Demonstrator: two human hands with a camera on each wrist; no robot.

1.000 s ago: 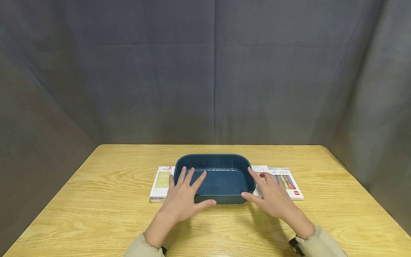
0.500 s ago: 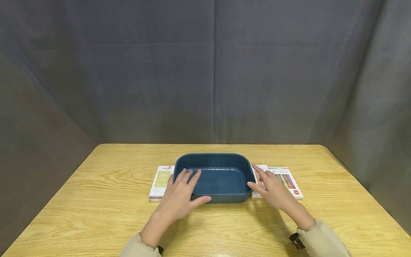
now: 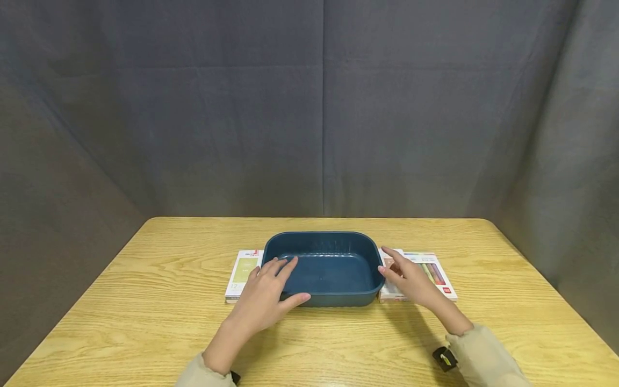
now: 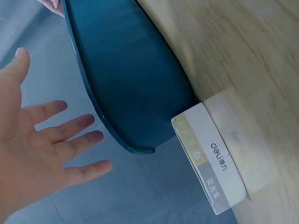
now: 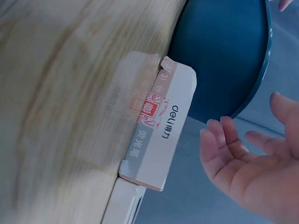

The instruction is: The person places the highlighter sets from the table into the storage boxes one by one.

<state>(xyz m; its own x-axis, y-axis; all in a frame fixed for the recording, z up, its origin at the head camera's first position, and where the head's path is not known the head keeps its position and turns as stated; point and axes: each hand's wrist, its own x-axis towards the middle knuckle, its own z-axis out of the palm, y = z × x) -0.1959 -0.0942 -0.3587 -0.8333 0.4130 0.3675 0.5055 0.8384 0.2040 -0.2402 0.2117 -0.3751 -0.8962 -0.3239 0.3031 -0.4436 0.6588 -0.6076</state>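
Observation:
A dark blue rectangular plastic bin [image 3: 333, 300] stands on the table with nothing inside it. Over its left end hovers my left hand [image 3: 263, 296], fingers spread and holding nothing; the left wrist view shows the palm [image 4: 28, 154] apart from the rim. My right hand [image 3: 413, 282] is at the bin's right rim, its fingers loosely bent and nothing in them. Left of the bin lies a white and yellow-green deli box [image 4: 210, 158], partly hidden by the left hand. A white and pinkish deli box [image 5: 159, 126] lies against the bin's right side, partly under the right hand.
Beside the pinkish box is a flat white box [image 3: 447, 292] with a picture of coloured sticks. All stand on a light wood table [image 3: 319, 344]. Grey cloth [image 3: 309, 118] hangs behind the table and along both sides.
My left hand has drawn back slightly left and toward me, its fingers less spread. The right hand has shifted slightly right, off the bin's rim. The bin and boxes stay put.

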